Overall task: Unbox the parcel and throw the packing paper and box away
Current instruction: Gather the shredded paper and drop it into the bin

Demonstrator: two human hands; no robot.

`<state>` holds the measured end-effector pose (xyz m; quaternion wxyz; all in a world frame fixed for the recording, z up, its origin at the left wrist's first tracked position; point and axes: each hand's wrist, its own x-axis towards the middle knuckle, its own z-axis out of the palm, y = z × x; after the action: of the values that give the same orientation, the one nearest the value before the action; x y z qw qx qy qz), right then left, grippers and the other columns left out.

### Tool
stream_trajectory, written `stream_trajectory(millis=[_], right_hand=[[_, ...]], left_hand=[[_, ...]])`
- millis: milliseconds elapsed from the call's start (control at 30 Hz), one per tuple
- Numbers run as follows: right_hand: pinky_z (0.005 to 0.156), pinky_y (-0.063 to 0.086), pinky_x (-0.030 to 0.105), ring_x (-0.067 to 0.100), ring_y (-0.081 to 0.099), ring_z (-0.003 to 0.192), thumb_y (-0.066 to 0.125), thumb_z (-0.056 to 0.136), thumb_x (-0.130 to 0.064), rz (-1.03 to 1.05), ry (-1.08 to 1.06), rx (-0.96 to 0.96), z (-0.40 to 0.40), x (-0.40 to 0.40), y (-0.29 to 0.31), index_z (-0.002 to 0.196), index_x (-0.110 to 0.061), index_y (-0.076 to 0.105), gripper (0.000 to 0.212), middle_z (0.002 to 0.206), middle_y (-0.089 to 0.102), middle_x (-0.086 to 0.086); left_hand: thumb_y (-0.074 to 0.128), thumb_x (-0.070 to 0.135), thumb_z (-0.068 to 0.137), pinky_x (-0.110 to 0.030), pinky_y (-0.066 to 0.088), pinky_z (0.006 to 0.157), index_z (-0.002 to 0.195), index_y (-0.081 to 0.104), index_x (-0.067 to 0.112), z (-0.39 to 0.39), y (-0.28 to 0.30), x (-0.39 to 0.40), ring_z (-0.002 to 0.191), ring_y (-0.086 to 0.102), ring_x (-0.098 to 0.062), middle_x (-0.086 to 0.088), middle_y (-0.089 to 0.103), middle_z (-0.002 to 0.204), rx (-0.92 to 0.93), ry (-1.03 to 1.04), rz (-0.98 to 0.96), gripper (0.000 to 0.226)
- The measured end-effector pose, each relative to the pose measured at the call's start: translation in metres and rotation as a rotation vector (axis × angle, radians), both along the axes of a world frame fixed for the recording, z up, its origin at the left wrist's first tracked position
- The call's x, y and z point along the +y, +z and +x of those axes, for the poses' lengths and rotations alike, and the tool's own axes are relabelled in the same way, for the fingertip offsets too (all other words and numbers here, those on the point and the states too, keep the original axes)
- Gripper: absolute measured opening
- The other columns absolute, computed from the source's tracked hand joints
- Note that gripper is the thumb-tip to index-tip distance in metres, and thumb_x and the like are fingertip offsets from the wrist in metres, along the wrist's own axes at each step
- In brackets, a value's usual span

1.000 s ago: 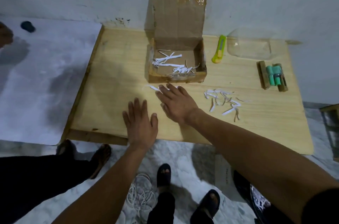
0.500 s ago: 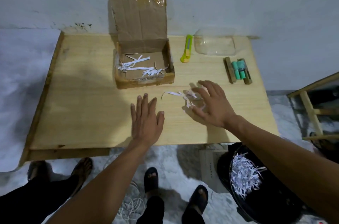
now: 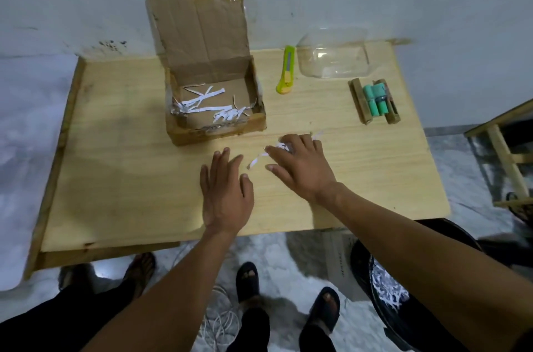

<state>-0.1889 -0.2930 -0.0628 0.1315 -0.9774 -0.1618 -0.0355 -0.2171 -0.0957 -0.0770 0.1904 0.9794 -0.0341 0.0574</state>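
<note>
— On the table (image 3: 121, 178), right hand (image 3: 300, 167) cupped over loose paper strips (image 3: 256, 160), fingers curled round some of them; left hand (image 3: 226, 196) flat, fingers spread, grasping nothing.

— Risks?

— Thin strips slipping out of a loose grip, scattering short of the black bin (image 3: 386, 291) by the table edge. More still lying inside the open box (image 3: 213, 109); easily forgotten or tipped out.
</note>
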Motion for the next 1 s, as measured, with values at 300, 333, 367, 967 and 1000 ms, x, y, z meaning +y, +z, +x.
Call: stream_trajectory(millis=[300, 333, 367, 967, 1000], right_hand=[[0.043, 0.035, 0.029, 0.024, 0.057, 0.055, 0.061, 0.093, -0.037, 0.109, 0.030, -0.203, -0.009, 0.002, -0.008, 0.082, -0.013, 0.062, 0.027, 0.068, 0.061, 0.001], [0.041, 0.032, 0.028, 0.024, 0.056, 0.051, 0.060, 0.093, -0.040, 0.116, 0.018, -0.184, -0.009, 0.002, -0.008, 0.079, -0.013, 0.060, 0.030, 0.064, 0.059, 0.001], [0.040, 0.031, 0.028, 0.024, 0.054, 0.049, 0.058, 0.093, -0.042, 0.135, 0.001, -0.164, -0.010, 0.001, -0.007, 0.076, -0.014, 0.058, 0.034, 0.062, 0.058, 0.000], [0.053, 0.034, 0.015, 0.010, 0.052, 0.059, 0.064, 0.093, -0.021, 0.723, -0.985, -0.113, -0.210, -0.150, 0.013, 0.082, -0.013, 0.062, 0.013, 0.062, 0.059, 0.002], [0.054, 0.035, 0.015, 0.009, 0.053, 0.061, 0.063, 0.093, -0.021, 0.723, -1.020, -0.111, -0.227, -0.159, 0.007, 0.084, -0.015, 0.062, 0.010, 0.065, 0.060, 0.001]], left_hand=[[0.044, 0.025, 0.093, -0.052, 0.018, 0.119, 0.131, 0.053, 0.017, 0.000, 0.002, 0.000, 0.146, 0.027, -0.026, -0.006, 0.040, 0.152, 0.043, -0.008, -0.015, 0.039], [0.044, 0.025, 0.093, -0.051, 0.017, 0.119, 0.131, 0.052, 0.017, 0.000, 0.002, 0.000, 0.146, 0.026, -0.026, -0.006, 0.040, 0.152, 0.048, -0.009, -0.018, 0.039], [0.044, 0.025, 0.093, -0.051, 0.017, 0.119, 0.131, 0.052, 0.017, 0.000, 0.002, 0.000, 0.147, 0.026, -0.025, -0.006, 0.039, 0.153, 0.051, -0.008, -0.022, 0.039], [0.047, 0.019, 0.085, -0.055, 0.023, 0.114, 0.121, 0.062, 0.014, -0.021, 0.009, -0.112, 0.141, 0.036, -0.033, -0.011, 0.054, 0.140, 0.031, -0.285, -0.178, 0.039], [0.047, 0.020, 0.086, -0.055, 0.021, 0.115, 0.122, 0.061, 0.015, -0.024, 0.010, -0.126, 0.142, 0.035, -0.032, -0.010, 0.053, 0.141, 0.046, -0.304, -0.182, 0.039]])
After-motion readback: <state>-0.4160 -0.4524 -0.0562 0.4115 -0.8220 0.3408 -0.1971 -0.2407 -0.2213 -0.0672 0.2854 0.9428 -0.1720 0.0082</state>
